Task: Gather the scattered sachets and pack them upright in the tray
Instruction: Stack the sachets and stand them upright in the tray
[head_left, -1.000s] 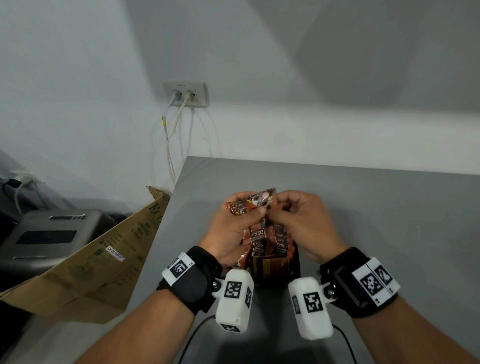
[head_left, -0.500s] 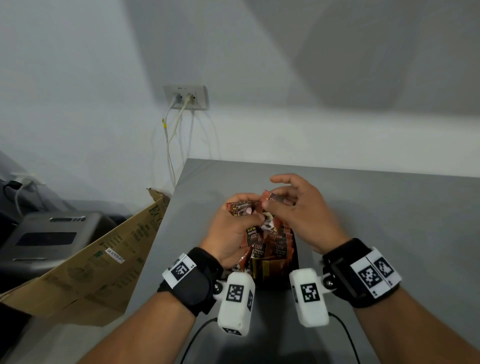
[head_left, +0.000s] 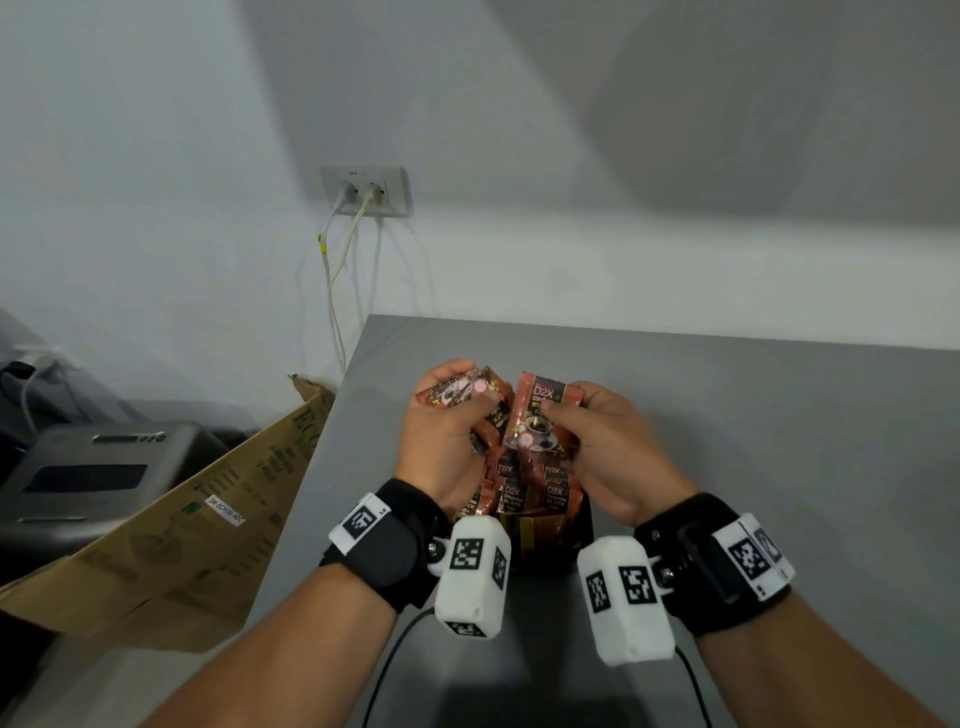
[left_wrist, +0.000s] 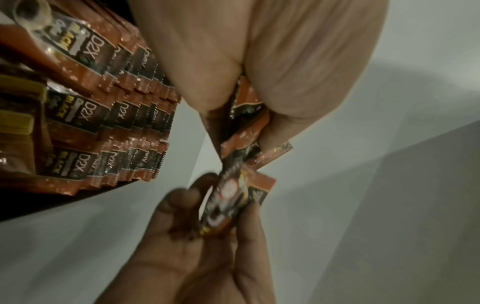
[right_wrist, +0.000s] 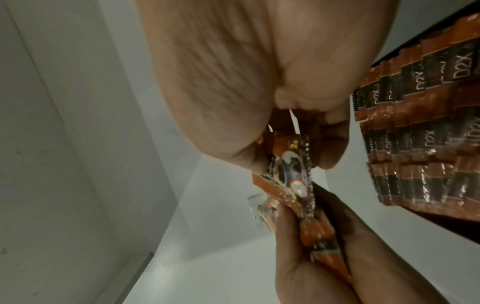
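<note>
Head view: sachet bundle (head_left: 457, 395) gripped by left hand (head_left: 441, 441), single sachet (head_left: 540, 421) pinched by right hand (head_left: 618, 457), above packed tray (head_left: 584, 525); bare table (head_left: 779, 415) beyond, left edge close.

The sachets (head_left: 540, 431) are glossy foil-like film, glinting, with crimped serrated edges; the tabletop (head_left: 779, 441) is smooth matt grey; the box (head_left: 171, 551) at left is plain brown corrugated cardboard; the wrist straps (head_left: 384, 551) look like matt black cloth
</note>
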